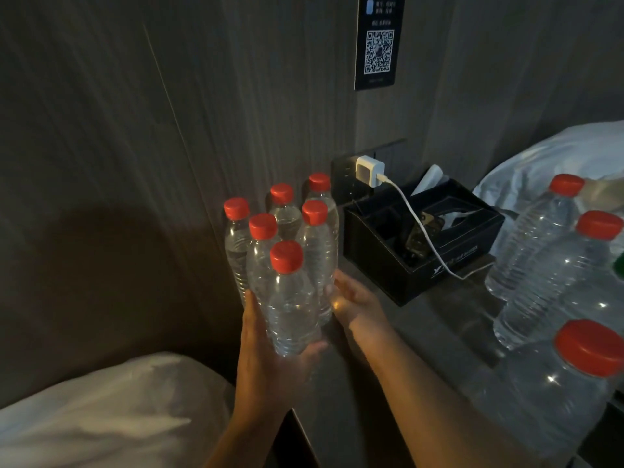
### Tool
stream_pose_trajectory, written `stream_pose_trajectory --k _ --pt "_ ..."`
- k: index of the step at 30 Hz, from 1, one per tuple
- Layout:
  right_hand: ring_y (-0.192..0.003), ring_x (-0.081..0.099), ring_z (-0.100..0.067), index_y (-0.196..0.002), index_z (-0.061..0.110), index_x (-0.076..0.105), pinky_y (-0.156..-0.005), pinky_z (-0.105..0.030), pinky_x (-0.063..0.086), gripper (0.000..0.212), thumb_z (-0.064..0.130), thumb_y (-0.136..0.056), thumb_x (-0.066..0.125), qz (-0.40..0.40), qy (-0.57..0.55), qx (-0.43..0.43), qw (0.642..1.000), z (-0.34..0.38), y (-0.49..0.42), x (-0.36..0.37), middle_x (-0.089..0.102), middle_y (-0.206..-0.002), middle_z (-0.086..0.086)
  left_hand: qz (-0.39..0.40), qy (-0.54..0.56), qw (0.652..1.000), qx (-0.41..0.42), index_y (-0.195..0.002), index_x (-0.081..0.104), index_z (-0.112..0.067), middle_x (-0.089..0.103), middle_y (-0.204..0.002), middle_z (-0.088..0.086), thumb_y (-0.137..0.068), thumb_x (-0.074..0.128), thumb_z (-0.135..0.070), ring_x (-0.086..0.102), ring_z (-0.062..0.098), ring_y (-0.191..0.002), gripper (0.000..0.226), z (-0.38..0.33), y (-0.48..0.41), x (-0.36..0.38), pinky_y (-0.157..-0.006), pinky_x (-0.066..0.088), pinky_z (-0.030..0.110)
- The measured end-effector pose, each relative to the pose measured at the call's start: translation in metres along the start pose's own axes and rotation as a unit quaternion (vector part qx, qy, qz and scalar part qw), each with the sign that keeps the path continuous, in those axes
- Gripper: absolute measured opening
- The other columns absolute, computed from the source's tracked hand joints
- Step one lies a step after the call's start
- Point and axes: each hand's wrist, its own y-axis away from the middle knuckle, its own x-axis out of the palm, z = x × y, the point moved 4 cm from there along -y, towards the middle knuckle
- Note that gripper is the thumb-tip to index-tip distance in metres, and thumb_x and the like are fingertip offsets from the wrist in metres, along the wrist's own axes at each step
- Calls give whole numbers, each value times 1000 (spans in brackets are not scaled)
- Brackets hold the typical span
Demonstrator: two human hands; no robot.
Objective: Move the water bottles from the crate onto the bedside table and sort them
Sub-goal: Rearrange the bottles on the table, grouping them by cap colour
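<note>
Several clear water bottles with red caps (305, 231) stand in a tight cluster at the back left of the dark bedside table (422, 336), against the wall. My left hand (270, 363) grips the nearest one, the front bottle (290, 298), low on its body, thumb on its left side and fingers curled under its base. My right hand (354, 305) rests against the right side of the cluster with its fingertips hidden behind a bottle. Three more red-capped bottles (553, 282) stand at the right edge of the view. No crate can be made out.
A black organiser box (422, 265) with a remote and tissues sits mid-table beside the cluster. A white charger (369, 170) is plugged into the wall, its cable trailing over the box. A QR sign (380, 42) hangs above. White bedding lies at bottom left (101, 417) and upper right (557, 157).
</note>
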Motion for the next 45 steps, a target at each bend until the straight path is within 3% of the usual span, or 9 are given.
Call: stream_pose_trajectory --k 5,8,12,16,23,27,32,41,45 --pt "-88 62 -3 -120 32 56 -70 -23 50 31 26 -90 60 -10 -69 23 997 2 -8 5 66 -105 9 -7 42 999 -1 -144 27 -43 54 -135 -5 -55 89 -34 57 19 -121 108 -2 1 0 -96 51 46" --pt "-112 60 -17 -133 24 52 -93 -38 50 46 29 -89 62 -18 -76 36 996 2 -11 5 60 -130 -2 -7 55 998 -12 -142 28 -46 54 -134 -7 -51 90 -38 57 17 -120 110 -1 2 1 -95 52 47" --pt "-103 61 -10 -129 31 54 -81 -28 51 40 30 -90 60 -14 -61 19 998 1 -9 5 63 -119 5 -8 70 997 -17 -141 30 -48 54 -134 -7 -51 89 -36 57 19 -120 108 1 2 2 -93 52 48" --pt "-123 53 -18 -138 32 45 -103 -43 43 55 41 -87 61 -12 -24 17 999 0 -8 5 53 -139 1 -12 85 996 -37 -135 29 -58 58 -129 -10 -48 93 -27 61 13 -115 112 3 2 4 -91 54 44" --pt "-128 47 -13 -140 35 40 -90 -27 40 59 47 -85 60 24 4 -12 1000 2 3 4 46 -145 4 -22 90 994 -63 -139 36 -34 60 -123 -3 -53 92 -20 63 13 -110 104 10 -2 10 -89 56 47" --pt "-127 42 -12 -143 35 34 -94 -33 33 60 46 -88 56 24 7 -9 1000 3 4 2 41 -147 4 -35 81 993 -77 -142 30 -38 53 -131 0 -44 91 -47 56 22 -119 116 15 -1 10 -91 53 51" --pt "-134 40 -21 -143 37 33 -101 -41 38 61 45 -88 57 14 -11 21 1000 2 -1 11 38 -150 2 -45 71 993 -84 -141 24 -50 47 -137 -4 -41 91 -49 51 20 -125 121 20 1 12 -95 50 52" --pt "-134 40 -20 -144 37 32 -94 -35 35 61 47 -88 55 12 -11 24 1000 3 7 9 40 -149 4 -39 77 993 -84 -140 21 -52 46 -139 -6 -44 90 -39 50 17 -126 118 21 2 14 -95 50 51" --pt "-122 47 -10 -139 35 39 -91 -29 37 49 41 -92 53 -6 -5 -2 1000 9 18 7 53 -127 12 -29 67 994 -77 -130 26 -60 51 -133 -6 -46 91 -41 54 15 -121 108 18 3 8 -93 52 46"
